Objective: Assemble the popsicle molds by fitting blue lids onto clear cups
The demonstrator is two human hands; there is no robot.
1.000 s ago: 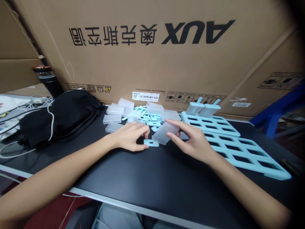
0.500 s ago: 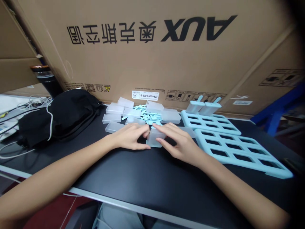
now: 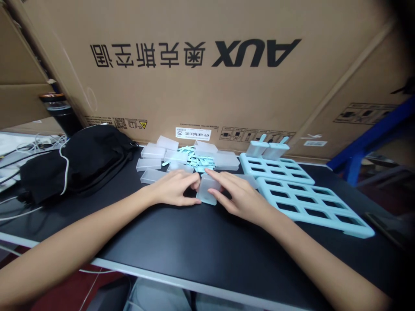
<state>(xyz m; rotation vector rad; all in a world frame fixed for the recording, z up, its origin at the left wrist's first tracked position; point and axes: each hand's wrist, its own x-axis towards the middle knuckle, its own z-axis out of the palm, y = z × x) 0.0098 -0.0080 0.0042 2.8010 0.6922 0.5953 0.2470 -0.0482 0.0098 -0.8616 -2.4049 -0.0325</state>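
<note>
Between my two hands a clear, frosted popsicle mold (image 3: 208,189) stands at the table's middle, slightly tilted. My left hand (image 3: 179,187) pinches its left side, thumb low and curled forefinger higher. My right hand (image 3: 234,190) grips it from the right, with the forefinger over its top and the thumb on its near face. The mold's top end is partly covered by the fingers. Just behind lie several loose frosted molds (image 3: 153,151) around a heap of light-blue popsicle sticks (image 3: 200,162).
Two light-blue mold racks (image 3: 293,209) lie on the right; two molds with sticks (image 3: 257,147) stand upright in the far one. A black bag (image 3: 81,157), white cables (image 3: 63,168) and a dark bottle (image 3: 61,113) are at left. A large carton (image 3: 194,95) stands behind the table.
The view has shifted a little, moving the racks leftward in it. Between my hands the mold now leans more, and both hands keep their hold on it.
</note>
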